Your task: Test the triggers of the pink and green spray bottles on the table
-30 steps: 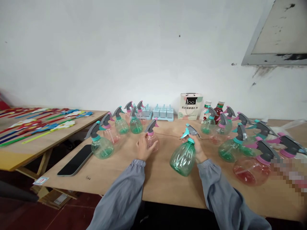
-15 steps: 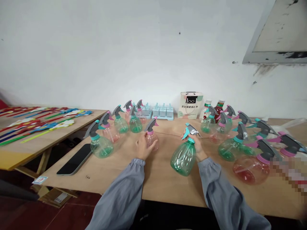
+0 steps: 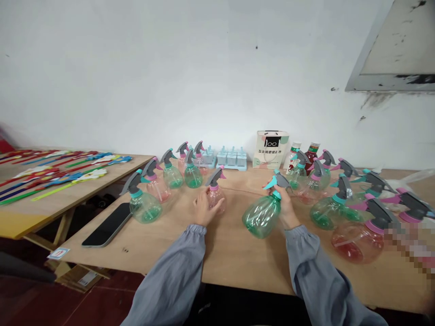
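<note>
My right hand (image 3: pixel 282 197) grips a clear green spray bottle (image 3: pixel 261 215) round its neck, just under the grey and turquoise spray head. This bottle is tilted, its base pointing left and down, and it seems to be held above the table. My left hand (image 3: pixel 205 206) is wrapped round the body of a small pink spray bottle (image 3: pixel 216 197) that stands upright on the table. Part of that bottle is hidden by the fingers. Close to my right hand stands another green spray bottle (image 3: pixel 322 212), and a pink one (image 3: pixel 356 241) is nearer the front.
More spray bottles stand at left, such as a green one (image 3: pixel 144 208) beside a black phone (image 3: pixel 107 225). Along the wall are pale blue ice-pop moulds (image 3: pixel 231 159), a paper bag (image 3: pixel 271 151) and a red bottle (image 3: pixel 311 156). Colourful sticks (image 3: pixel 68 181) cover the left table.
The green spray bottle in my right hand has tipped further, its base swinging up and its head shifting right. My left hand stays on the pink bottle.
</note>
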Motion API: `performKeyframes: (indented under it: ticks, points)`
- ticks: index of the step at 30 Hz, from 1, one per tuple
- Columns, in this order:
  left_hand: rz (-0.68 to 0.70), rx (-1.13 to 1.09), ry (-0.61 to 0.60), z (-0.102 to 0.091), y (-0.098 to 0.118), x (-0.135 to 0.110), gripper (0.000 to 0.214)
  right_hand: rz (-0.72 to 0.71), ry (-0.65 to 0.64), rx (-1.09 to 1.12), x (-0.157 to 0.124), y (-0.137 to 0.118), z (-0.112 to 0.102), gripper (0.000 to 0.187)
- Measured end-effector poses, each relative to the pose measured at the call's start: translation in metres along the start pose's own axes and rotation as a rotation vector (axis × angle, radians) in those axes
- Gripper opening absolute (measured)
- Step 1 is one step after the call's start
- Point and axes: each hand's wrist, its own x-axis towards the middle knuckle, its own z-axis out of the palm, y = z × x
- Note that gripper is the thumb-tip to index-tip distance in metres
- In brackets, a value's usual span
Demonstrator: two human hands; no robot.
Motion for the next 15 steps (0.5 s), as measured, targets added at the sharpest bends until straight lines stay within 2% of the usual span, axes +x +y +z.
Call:
performKeyframes:
  ticks: [3, 5, 11, 15]
  points:
    - [0.022, 0.004, 0.016, 0.0, -0.001, 0.0, 0.063, -0.122, 0.104, -0.28, 0.007, -0.002, -0.005, 0.03]
    - [0.028, 0.007, 0.019, 0.001, -0.002, 0.0, 0.064, -0.142, 0.158, -0.424, 0.014, 0.002, -0.009, 0.033]
    - [0.015, 0.001, 0.015, 0.001, -0.002, 0.0, 0.063, -0.214, 0.261, -0.475, 0.047, 0.028, -0.022, 0.043]
    - [-0.007, -0.016, 0.001, 0.001, -0.001, 0.001, 0.065, -0.208, 0.27, -0.566, 0.072, 0.039, -0.031, 0.048]
